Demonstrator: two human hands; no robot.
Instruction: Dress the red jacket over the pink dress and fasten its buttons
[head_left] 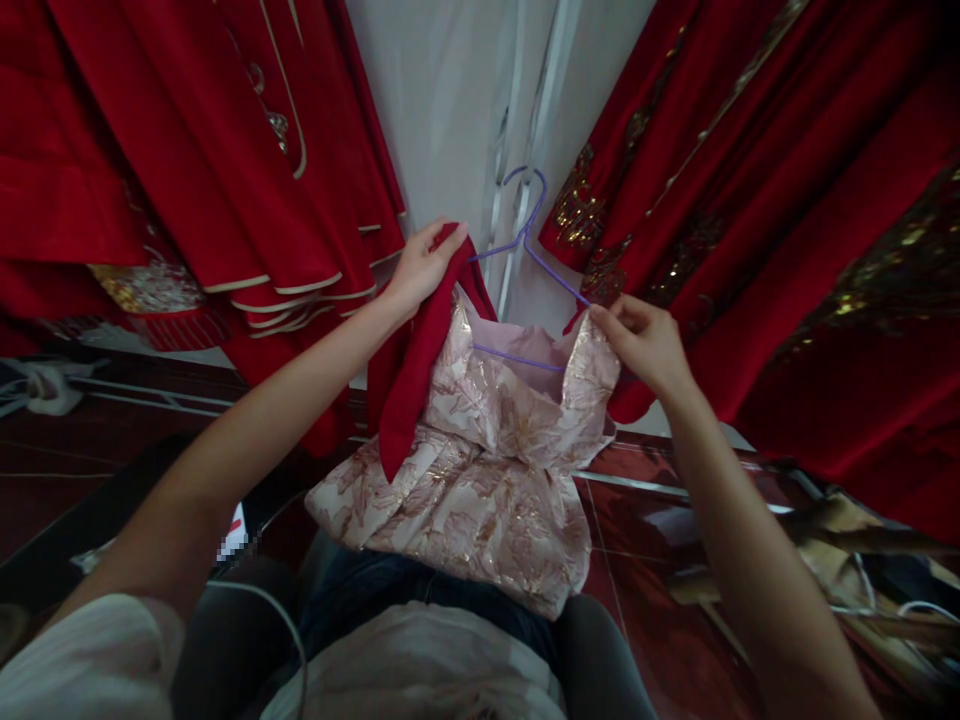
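Note:
A pale pink brocade dress (495,510) with gold leaf patterning hangs on a purple wire hanger (553,270), its skirt spreading towards my lap. My left hand (424,265) is closed at the hanger's left shoulder, gripping a strip of red cloth (416,390) that drapes down over the dress's left side. At the other shoulder, my right hand (649,340) pinches the dress strap by the hanger's end. The hanger's hook points up and away from me, and its lower bar shows across the open neckline.
Red garments with pale trim (165,140) hang on the left, and red ones with gold sequins (795,220) on the right. A whitish panel (435,100) stands between them. Cluttered items (862,570) lie at the lower right above a dark red tiled floor (637,620).

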